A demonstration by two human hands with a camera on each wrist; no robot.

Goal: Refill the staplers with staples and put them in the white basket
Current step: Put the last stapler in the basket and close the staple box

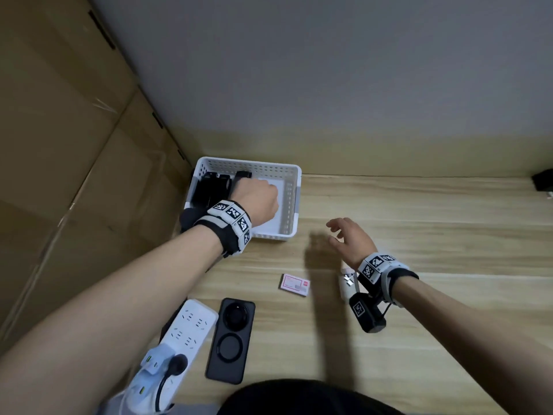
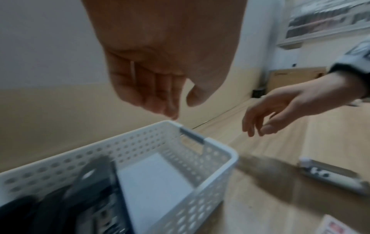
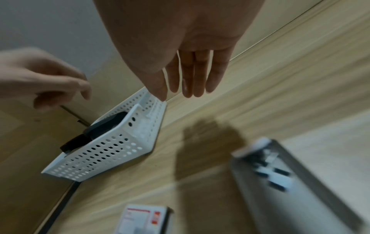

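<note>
The white basket (image 1: 294,199) stands at the table's back left, with black staplers (image 1: 212,187) lying in its left half. My left hand (image 1: 263,193) hovers over the basket; in the left wrist view its fingers (image 2: 170,109) hang loosely curled and hold nothing. My right hand (image 1: 335,233) floats above the table right of the basket, its fingers (image 3: 190,82) straight and empty. A white stapler (image 1: 347,284) lies on the table under my right wrist, blurred in the right wrist view (image 3: 280,174). A small pink and white staple box (image 1: 294,284) lies left of it.
A black phone (image 1: 232,339) and a white power strip (image 1: 188,327) with a plugged cable lie at the near left. Cardboard (image 1: 74,145) stands along the left side and a wall runs behind the table. A dark object (image 1: 543,179) sits at the far right edge.
</note>
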